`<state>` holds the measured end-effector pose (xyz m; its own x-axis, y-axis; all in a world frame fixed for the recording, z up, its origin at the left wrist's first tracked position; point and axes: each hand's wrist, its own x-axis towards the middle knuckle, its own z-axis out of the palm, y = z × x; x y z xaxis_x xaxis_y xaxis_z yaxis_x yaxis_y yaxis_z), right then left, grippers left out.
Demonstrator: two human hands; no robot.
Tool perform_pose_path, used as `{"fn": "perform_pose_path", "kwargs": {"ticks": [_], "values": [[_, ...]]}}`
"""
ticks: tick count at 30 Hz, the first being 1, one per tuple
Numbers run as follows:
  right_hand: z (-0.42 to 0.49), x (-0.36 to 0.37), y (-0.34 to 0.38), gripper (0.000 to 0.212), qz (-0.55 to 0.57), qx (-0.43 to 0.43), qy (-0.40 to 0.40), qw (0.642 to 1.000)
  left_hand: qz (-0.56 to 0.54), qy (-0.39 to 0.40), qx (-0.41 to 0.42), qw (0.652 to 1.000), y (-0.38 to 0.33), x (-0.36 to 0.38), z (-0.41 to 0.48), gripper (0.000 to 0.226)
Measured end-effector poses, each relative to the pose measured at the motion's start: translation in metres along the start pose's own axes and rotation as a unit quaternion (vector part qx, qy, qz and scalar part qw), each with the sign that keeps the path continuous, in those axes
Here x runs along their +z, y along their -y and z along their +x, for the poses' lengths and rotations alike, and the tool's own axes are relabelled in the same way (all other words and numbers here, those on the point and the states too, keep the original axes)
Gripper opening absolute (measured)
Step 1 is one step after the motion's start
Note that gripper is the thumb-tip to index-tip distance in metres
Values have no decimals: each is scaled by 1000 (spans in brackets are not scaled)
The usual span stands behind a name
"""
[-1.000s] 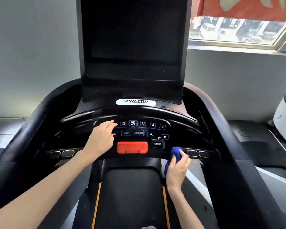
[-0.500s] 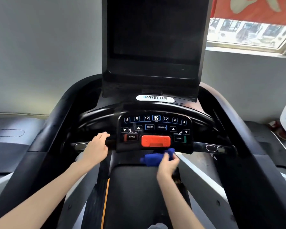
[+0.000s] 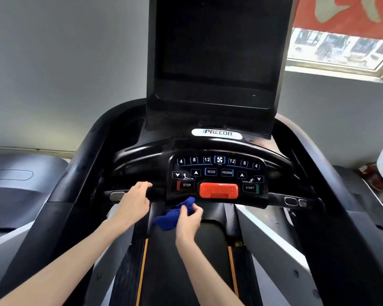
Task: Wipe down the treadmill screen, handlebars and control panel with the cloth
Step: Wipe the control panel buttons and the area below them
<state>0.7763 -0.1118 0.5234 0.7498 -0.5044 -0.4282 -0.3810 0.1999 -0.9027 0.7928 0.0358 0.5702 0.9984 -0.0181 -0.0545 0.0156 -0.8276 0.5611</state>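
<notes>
Blue cloth (image 3: 170, 217): head view; bunched at 6 o'clock of the control panel (image 3: 217, 173), its upper tip at the panel's lower edge, near the red stop key (image 3: 218, 190).
Cloth axis: long line runs from 1 o'clock down to 7 o'clock.
Right hand (image 3: 189, 221): fingers and thumb pinch the cloth's upper end.
Left hand (image 3: 134, 204): at 9 o'clock of the cloth, fingers together, gently bent, over the left handlebar (image 3: 119, 195); contact unclear.
Console pocket (image 3: 131, 133): too dark to tell contents.
Screen (image 3: 215, 51): dark, at 12 o'clock.
</notes>
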Motion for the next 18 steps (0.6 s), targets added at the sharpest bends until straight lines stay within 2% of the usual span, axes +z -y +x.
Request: {"fn": "perform_pose_path", "kwargs": {"ticks": [2, 5, 7, 9, 12, 13, 14, 18], "values": [[-2, 3, 3, 19, -2, 12, 5, 1000, -3, 5, -7, 1000, 7, -2, -2, 45], [15, -1, 9, 22, 25, 17, -89, 996, 1, 4, -20, 1000, 13, -9, -6, 45], [15, 2, 12, 25, 24, 4, -119, 993, -1, -3, -34, 999, 16, -14, -9, 45], [-3, 14, 11, 26, -2, -14, -83, 996, 2, -1, -43, 999, 17, -16, -11, 44], [-36, 33, -3, 20, -61, -40, 39, 997, -2, 1, -48, 999, 19, -17, -15, 44], [-38, 33, -7, 19, -67, -41, 55, 995, -3, 4, -49, 999, 19, -18, -16, 44], [-35, 30, -8, 19, -65, -41, 45, 996, -4, 6, -48, 999, 20, -18, -16, 44], [-3, 13, 5, 24, -20, -37, -114, 993, 2, -6, -34, 999, 27, -24, -18, 43]]}}
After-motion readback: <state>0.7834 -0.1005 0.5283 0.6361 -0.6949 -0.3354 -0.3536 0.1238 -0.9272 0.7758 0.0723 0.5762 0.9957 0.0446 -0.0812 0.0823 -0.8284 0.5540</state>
